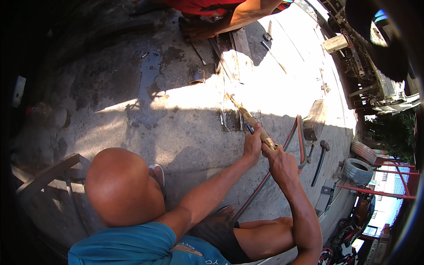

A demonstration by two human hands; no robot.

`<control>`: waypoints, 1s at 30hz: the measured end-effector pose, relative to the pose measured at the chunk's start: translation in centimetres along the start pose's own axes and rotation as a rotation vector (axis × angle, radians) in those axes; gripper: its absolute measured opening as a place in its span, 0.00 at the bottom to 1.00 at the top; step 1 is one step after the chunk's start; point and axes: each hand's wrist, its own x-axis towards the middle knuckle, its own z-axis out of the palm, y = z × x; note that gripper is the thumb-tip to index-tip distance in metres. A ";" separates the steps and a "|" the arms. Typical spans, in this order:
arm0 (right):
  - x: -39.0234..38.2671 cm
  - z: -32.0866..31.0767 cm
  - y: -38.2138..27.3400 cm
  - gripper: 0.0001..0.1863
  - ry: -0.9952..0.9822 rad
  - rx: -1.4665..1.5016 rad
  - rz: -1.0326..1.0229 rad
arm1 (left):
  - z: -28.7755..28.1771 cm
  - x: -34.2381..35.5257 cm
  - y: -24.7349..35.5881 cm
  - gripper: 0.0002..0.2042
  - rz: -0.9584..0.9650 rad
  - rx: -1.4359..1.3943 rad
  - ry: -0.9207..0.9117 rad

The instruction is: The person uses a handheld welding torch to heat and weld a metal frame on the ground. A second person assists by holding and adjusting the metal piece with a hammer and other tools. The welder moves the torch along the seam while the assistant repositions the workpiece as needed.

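Note:
My left hand (252, 143) is closed around the barrel of a brass cutting torch (247, 115), whose tip angles up and away over long metal pieces (224, 123) lying on the concrete. Just below it, my right hand (279, 161) grips the torch's rear, by its valve end. Red and green hoses (291, 135) run on the ground to the right of my hands. My bare left knee (119, 185) rises at the lower left.
A co-worker in red (207, 6) reaches over metal pieces at the top. A metal cup (197, 75), wooden block (315, 115), hammer (320, 161) and tires (357, 171) lie around. A vehicle's underside (362, 57) fills the upper right; a motorcycle (349, 234) stands lower right.

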 end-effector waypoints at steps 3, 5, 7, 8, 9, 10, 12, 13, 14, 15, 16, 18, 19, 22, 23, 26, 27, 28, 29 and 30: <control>-0.3 -0.3 -0.1 0.15 -0.003 -0.019 0.010 | 0.2 -0.3 -0.4 0.33 -0.017 -0.025 0.031; -0.4 -0.2 0.1 0.15 0.013 -0.011 -0.002 | 0.3 -0.4 -0.6 0.34 -0.015 -0.038 0.045; -0.5 -0.1 0.1 0.15 0.028 0.001 -0.008 | 0.2 -0.4 -0.7 0.34 -0.001 -0.049 0.049; -0.5 -0.1 0.1 0.14 0.034 0.008 -0.007 | 0.2 -0.3 -0.6 0.34 0.003 -0.036 0.032; -0.4 -0.1 0.2 0.14 0.040 0.015 -0.006 | 0.1 -0.2 -0.6 0.33 0.006 -0.022 0.015; -0.4 -0.1 0.2 0.16 0.027 0.028 0.004 | 0.0 -0.2 -0.5 0.33 0.009 -0.009 -0.002; -0.2 0.1 0.3 0.21 0.000 0.054 0.022 | -0.1 0.0 -0.3 0.32 0.010 -0.016 -0.010; -0.1 0.2 0.3 0.20 0.009 0.053 0.021 | -0.1 0.0 -0.2 0.32 0.011 -0.020 -0.015; -0.1 0.3 0.2 0.20 0.017 0.051 0.020 | 0.0 0.0 -0.1 0.32 0.012 -0.024 -0.012; -0.1 0.3 0.2 0.20 0.026 0.049 0.020 | 0.0 0.0 0.0 0.32 0.013 -0.028 -0.009; -0.2 0.4 0.3 0.18 0.036 0.037 0.014 | 0.1 0.0 0.1 0.32 0.014 -0.032 -0.007; -0.1 0.5 0.2 0.16 0.057 0.019 -0.003 | 0.0 0.1 0.1 0.32 0.021 -0.027 -0.007; -0.1 0.4 0.1 0.16 0.052 0.019 -0.001 | -0.1 0.1 0.1 0.32 0.024 -0.024 -0.007; 0.0 0.2 0.1 0.17 0.038 0.017 0.004 | -0.1 0.1 0.1 0.32 0.044 -0.009 -0.012; -0.1 0.2 0.1 0.17 0.035 0.017 0.007 | 0.1 -0.1 0.2 0.32 0.034 -0.017 -0.016; -0.1 0.2 0.2 0.17 0.032 0.025 0.011 | 0.2 -0.3 0.5 0.32 0.014 -0.032 -0.023; -0.1 0.2 0.1 0.17 0.032 0.029 0.012 | 0.2 -0.4 0.5 0.32 0.013 -0.032 -0.021; -0.1 0.2 0.2 0.19 0.027 0.036 0.017 | 0.2 -0.4 0.5 0.32 0.012 -0.032 -0.020; 0.0 0.2 0.1 0.20 0.023 0.043 0.020 | 0.2 -0.3 0.5 0.32 0.014 -0.031 -0.017; 0.0 0.2 0.1 0.22 0.019 0.051 0.024 | 0.1 -0.2 0.5 0.32 0.015 -0.029 -0.014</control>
